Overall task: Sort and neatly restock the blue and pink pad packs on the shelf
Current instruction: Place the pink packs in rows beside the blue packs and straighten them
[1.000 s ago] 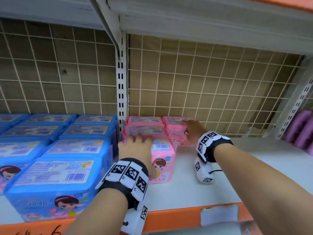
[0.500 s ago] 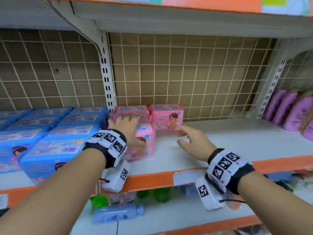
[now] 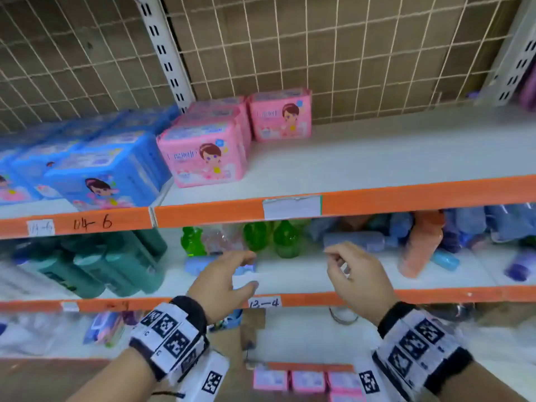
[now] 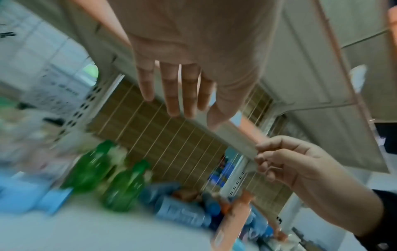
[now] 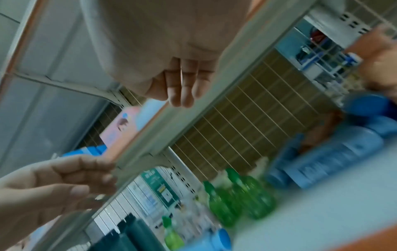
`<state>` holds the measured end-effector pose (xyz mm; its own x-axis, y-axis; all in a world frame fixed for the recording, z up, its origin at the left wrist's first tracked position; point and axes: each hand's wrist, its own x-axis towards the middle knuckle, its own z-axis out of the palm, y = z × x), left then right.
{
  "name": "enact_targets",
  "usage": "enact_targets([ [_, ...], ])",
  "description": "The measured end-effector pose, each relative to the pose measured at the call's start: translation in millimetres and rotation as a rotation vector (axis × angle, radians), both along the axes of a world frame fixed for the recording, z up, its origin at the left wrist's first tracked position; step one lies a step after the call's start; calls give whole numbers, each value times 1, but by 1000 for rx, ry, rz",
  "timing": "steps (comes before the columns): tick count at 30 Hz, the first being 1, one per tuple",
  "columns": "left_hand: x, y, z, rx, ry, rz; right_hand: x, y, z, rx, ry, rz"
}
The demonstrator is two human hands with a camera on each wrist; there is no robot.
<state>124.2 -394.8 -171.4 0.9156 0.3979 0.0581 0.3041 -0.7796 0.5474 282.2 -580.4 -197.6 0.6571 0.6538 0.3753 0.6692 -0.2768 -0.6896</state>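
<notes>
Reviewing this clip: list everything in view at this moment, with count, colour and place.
pink pad packs: at least four, pink, upper shelf, right of the upright
blue pad packs: several, exact count unclear, blue, upper shelf, left of the pink ones
more pink packs: at least three, pink, bottom of the head view, low down
green bottles: about three, green, middle shelf
dark teal bottles: several, teal, middle shelf, left
blue bottles: several lying down, blurred, middle shelf
wire grid: one, white, behind the upper shelf
left hand: empty, loosely curled, before the middle shelf
right hand: empty, loosely curled, beside it
</notes>
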Motion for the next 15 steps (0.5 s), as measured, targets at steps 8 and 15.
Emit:
enact_targets([
  [8, -35, -36, -200, -228, 545, 29, -40, -32, -169, -481, 358, 117],
  [15, -44, -2, -445, -497, 919, 441, -94, -27, -397, -816, 604, 94],
])
